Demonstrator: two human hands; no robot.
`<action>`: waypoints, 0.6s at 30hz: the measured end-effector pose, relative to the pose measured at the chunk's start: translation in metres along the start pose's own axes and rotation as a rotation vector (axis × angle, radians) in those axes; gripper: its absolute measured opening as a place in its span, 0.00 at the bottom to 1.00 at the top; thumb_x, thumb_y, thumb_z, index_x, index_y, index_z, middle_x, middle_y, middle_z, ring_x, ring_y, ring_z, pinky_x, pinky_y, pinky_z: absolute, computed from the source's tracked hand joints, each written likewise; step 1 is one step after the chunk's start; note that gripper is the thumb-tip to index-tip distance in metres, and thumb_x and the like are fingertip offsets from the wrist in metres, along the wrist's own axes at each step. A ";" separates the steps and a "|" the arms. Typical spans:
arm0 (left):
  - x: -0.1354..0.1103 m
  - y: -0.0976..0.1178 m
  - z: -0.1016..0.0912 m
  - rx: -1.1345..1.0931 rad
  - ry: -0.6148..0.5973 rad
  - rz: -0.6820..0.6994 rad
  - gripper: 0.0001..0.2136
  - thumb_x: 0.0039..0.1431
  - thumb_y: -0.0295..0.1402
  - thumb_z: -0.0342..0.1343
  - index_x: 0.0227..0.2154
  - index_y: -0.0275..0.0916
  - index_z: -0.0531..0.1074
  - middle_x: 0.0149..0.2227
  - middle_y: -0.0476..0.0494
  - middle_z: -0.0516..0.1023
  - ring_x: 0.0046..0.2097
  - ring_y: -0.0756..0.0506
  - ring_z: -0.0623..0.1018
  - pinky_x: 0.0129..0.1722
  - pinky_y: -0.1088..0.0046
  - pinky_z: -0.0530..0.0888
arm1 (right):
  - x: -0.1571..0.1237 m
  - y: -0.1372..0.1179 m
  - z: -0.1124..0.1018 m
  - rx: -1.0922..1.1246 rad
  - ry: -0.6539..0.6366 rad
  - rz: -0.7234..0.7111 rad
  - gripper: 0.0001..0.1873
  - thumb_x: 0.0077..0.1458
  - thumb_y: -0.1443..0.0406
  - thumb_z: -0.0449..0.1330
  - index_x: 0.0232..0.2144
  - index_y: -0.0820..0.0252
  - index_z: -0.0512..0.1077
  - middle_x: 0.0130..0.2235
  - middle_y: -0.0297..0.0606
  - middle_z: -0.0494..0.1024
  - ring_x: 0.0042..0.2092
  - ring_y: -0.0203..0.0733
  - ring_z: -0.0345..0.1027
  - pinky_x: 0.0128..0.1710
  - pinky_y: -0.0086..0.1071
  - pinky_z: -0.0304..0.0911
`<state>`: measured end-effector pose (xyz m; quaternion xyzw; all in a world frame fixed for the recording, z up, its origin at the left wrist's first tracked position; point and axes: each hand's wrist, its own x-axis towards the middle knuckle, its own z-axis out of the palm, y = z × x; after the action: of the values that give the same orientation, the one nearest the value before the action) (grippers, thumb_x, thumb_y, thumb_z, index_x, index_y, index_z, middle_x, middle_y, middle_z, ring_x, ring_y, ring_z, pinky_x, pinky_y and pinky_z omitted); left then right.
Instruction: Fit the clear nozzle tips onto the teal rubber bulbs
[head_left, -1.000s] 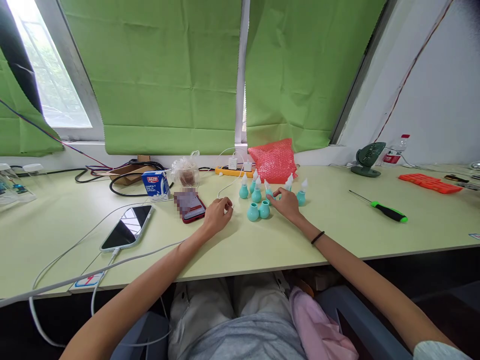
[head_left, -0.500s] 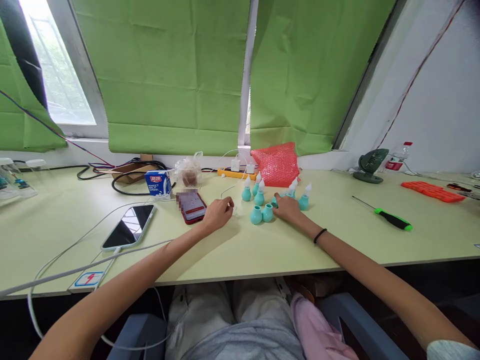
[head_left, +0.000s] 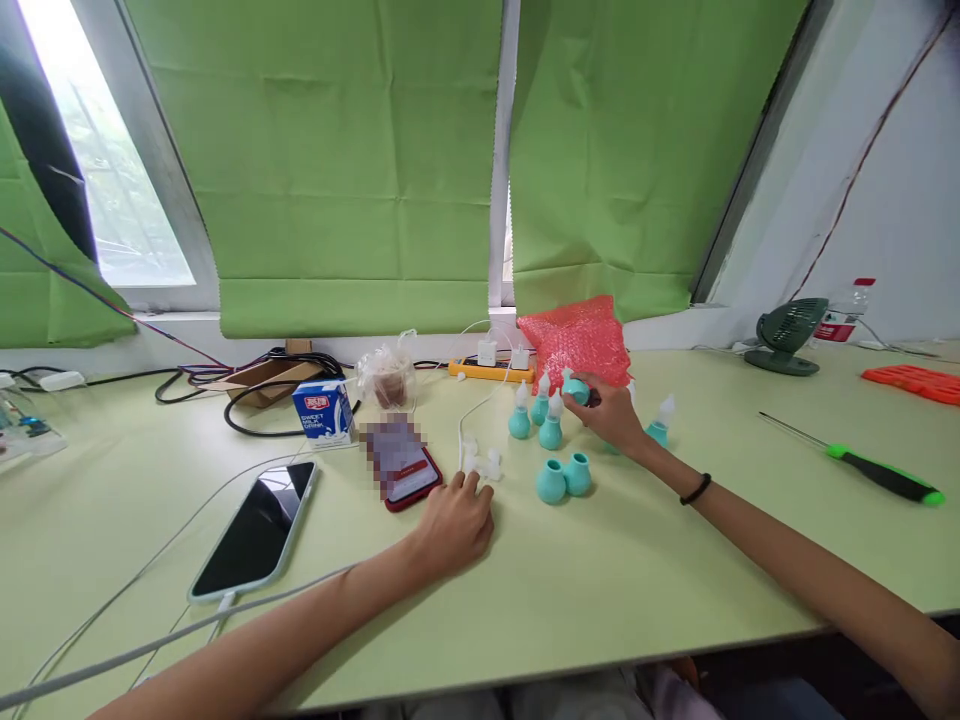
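My right hand [head_left: 613, 412] is raised a little over the table, its thumb and fingers pinching a tilted teal squeeze bulb [head_left: 576, 391] with a pale tip at its upper left. Several teal bulbs with white pointed tips [head_left: 550, 432] stand upright just left of it, and another [head_left: 658, 430] stands behind my right forearm. Two tipless, open-necked bulbs [head_left: 551, 483] stand together nearer to me. On the left, my left hand [head_left: 456, 525] rests on the table with curled fingers beside small loose whitish tips [head_left: 484, 462]; nothing shows in its grip.
A red-cased phone [head_left: 411, 480] and a second phone [head_left: 255, 535] with a cable lie left. Behind are a milk carton [head_left: 322, 412], a yellow power strip [head_left: 491, 371] and red bubble wrap [head_left: 577, 340]. A screwdriver [head_left: 885, 473] and a fan [head_left: 787, 338] are right.
My right hand has lifted a teal bulb from the group. My left hand has come nearer to me, beside the whitish tips. The view has shifted closer to the table.
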<state>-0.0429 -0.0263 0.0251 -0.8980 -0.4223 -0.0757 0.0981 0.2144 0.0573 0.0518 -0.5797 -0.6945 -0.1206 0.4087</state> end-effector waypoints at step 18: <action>0.006 -0.020 0.027 -0.797 0.377 0.084 0.02 0.45 0.30 0.47 0.23 0.38 0.63 0.22 0.46 0.69 0.26 0.50 0.66 0.23 0.77 0.64 | -0.062 -0.030 -0.028 0.183 -0.115 -0.227 0.18 0.45 0.61 0.56 0.41 0.39 0.64 0.39 0.34 0.71 0.36 0.44 0.69 0.27 0.31 0.69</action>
<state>-0.0537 -0.0030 0.0028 -0.8526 -0.2980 -0.3909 -0.1774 0.1986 -0.0139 0.0351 -0.4637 -0.7858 -0.0687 0.4034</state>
